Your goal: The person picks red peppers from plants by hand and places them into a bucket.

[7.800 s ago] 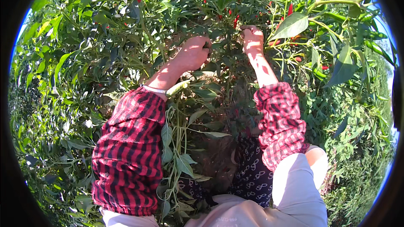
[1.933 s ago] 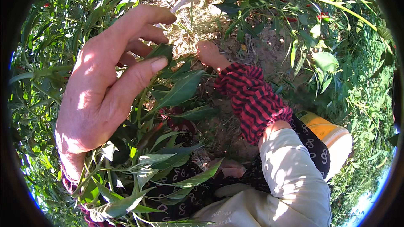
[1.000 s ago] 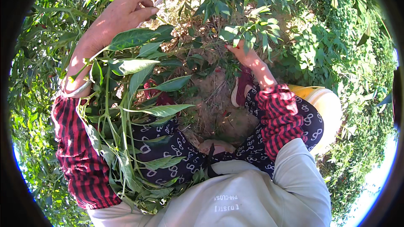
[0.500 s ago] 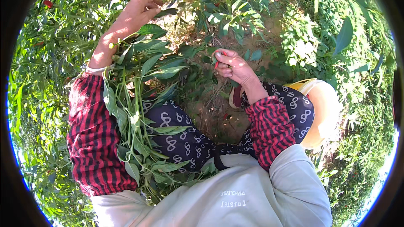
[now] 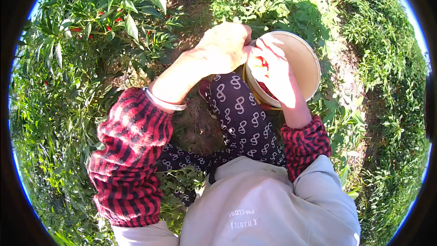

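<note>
My right hand [image 5: 275, 64] is over the mouth of a pale bucket [image 5: 304, 64], its fingers curled round a red chili pepper [image 5: 264, 62]. Beside it, at the bucket's left rim, my left hand [image 5: 225, 48] is closed, its fingertips turned away from view. The two hands meet or nearly meet there; glare blurs the border between them. More red peppers [image 5: 268, 90] show inside the bucket, low along its near left wall. What my left hand holds, if anything, is hidden.
Leafy pepper plants [image 5: 132, 23] with red fruit stand at the upper left. The bucket rests against my bent leg [image 5: 241, 109]. Bare soil [image 5: 195, 123] lies between my legs, and a sunlit dirt strip [image 5: 348, 70] runs along the right before another plant row [image 5: 391, 64].
My view has swung right. Both hands have come together at the bucket, the left from the plants and the right with its red pepper. The leafy stems over my left leg are no longer there.
</note>
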`<state>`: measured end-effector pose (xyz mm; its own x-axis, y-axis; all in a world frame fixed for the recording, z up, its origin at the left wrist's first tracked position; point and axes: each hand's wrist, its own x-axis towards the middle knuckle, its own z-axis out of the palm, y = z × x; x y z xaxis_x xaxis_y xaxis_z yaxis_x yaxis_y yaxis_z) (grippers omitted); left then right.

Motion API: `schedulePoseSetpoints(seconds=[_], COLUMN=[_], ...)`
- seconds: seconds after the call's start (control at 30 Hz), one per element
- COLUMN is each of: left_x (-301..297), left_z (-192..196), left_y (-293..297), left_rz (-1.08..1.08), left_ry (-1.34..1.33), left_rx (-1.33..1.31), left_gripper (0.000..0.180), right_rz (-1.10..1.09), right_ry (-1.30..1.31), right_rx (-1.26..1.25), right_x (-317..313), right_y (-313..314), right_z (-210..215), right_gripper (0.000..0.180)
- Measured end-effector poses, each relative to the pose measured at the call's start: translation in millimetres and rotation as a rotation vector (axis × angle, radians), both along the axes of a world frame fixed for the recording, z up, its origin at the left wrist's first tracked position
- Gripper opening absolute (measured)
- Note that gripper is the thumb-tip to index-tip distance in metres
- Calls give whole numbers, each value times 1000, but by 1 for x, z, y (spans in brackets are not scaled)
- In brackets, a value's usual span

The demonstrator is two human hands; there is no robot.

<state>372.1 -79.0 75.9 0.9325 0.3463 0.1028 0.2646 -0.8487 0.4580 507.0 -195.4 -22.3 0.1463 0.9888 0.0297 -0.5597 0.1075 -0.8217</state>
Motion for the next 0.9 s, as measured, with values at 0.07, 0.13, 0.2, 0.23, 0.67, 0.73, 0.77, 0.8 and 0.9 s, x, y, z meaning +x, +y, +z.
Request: schedulePoseSetpoints(seconds=[0.07, 0.13, 0.2, 0.23, 0.67, 0.73, 0.77, 0.8, 0.9], left_x=[27, 44, 58, 62, 74, 81, 88, 92, 99], left_z=[-19, -41, -58, -72, -149, -155, -152, -152, -154], left_y=[-16, -28, -35, -37, 30, 24, 18, 13, 1], left_rz=[81, 115, 117, 130, 139, 90, 90, 78, 62], left_ry=[-55, -95, -121, -129, -176, -186, -176, -164, -121], left_rx=[-182, -349, -389, -434, -1181, -1210, -1227, -1227, -1224], left_gripper=[15, 11, 8, 7, 5, 5, 6, 5, 4], right_rz=[-274, -414, -520, -545, -975, -1027, -1025, -1020, -610], right_ry=[-342, -143, -103, -217, -1582, -1556, -1542, -1528, -539], right_rx=[-79, -37, -85, -94, -487, -415, -336, -256, -280], right_x=[2, 4, 12, 15, 116, 118, 112, 104, 68], right_y=[-14, -25, -30, -33, -120, -119, -111, -101, -62], right_z=[1, -4, -13, -21, -95, -98, -92, -86, -68], right_gripper=[29, 17, 8, 7, 24, 26, 26, 27, 24])
